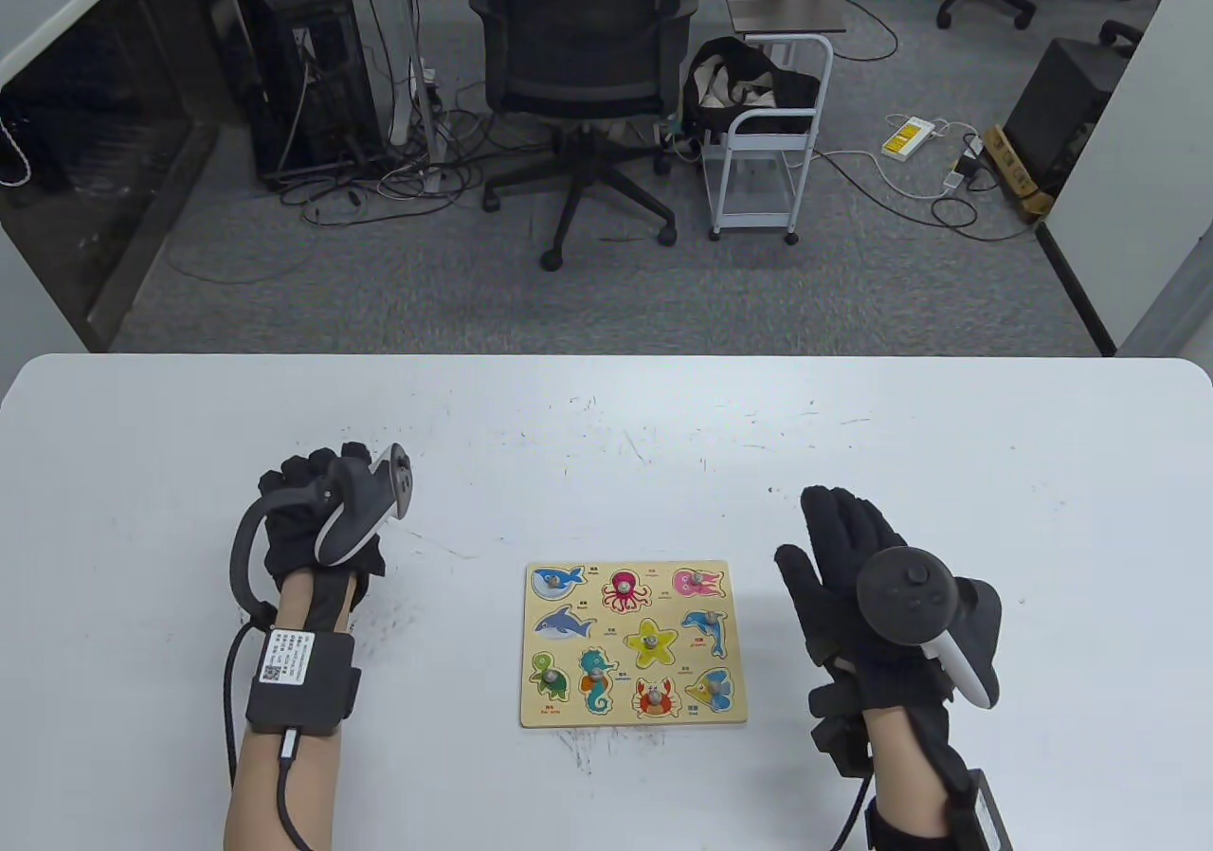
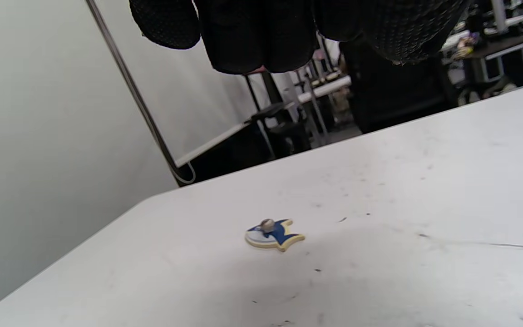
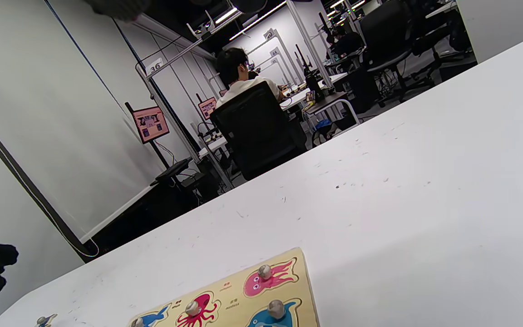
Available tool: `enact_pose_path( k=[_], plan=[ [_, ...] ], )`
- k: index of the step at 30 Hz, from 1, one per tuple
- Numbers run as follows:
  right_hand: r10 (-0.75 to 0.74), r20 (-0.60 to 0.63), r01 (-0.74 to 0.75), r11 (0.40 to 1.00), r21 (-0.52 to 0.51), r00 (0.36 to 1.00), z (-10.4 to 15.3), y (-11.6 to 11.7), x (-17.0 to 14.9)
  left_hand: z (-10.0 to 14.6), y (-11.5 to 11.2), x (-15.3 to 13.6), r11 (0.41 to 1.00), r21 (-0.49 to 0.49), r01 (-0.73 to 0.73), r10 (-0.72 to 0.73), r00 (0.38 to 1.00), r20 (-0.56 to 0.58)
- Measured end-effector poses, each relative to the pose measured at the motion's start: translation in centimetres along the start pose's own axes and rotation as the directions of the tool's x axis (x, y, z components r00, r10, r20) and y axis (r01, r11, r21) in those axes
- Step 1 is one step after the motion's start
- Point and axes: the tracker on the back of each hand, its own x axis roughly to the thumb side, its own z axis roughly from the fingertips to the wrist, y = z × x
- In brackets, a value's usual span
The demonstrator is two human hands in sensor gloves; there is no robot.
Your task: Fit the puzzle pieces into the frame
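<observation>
We're looking at the left hand, fingers curled loosely and holding nothing, with the loose blue piece lying flat on the table just ahead of and below its fingertips. In the table view the hand and its tracker hide the piece. The right hand is spread flat and free, and the frame sits just to its inner side, not touched by it.

Here's where we think it could slip. The only real handle on the piece is a tiny round knob, and thick gloved fingers may pinch it off-centre, so the piece swings or drops on the way over. A push instead of a pinch would likely skid it across the smooth top. With nothing steadying the frame, a crooked entry could shove the board or knock a seated neighbour.

As for the piece itself, it's thin, pale wood at the edge, blue and white on top, with pointed fins or a tail. We'd guess it belongs to the dolphin-shaped slot, the only one showing no knob
</observation>
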Motion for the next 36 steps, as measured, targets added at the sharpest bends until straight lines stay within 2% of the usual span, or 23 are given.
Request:
enact_pose_path(
  k=[9,13,16,27,36],
  plan=[
    [-0.003,-0.022,0.003,1.0,0.005,1.0,-0.1,-0.1,-0.2,-5.0,-4.6,-2.6,1.0,-0.011,-0.019,0.018,0.993,-0.121],
    [0.014,-0.043,-0.014,1.0,0.008,0.999,-0.1,0.0,-0.2,-6.9,-6.8,-2.5,0.996,-0.068,-0.06,0.05,0.989,-0.136],
    [0.024,-0.058,-0.023,1.0,0.017,0.998,-0.3,0.2,-0.3,-8.3,-8.4,-1.7,0.995,-0.093,-0.033,0.021,0.993,-0.118],
    [0.072,-0.092,-0.068,0.997,0.047,0.993,-0.9,1.0,-0.4,-11.2,-11.7,-0.6,0.991,-0.131,0.025,-0.041,0.992,-0.121],
    [0.076,-0.088,-0.072,0.996,0.048,0.993,-1.0,1.2,-0.4,-11.3,-13.1,-0.2,0.989,-0.144,0.028,-0.044,0.993,-0.11]
  ],
)
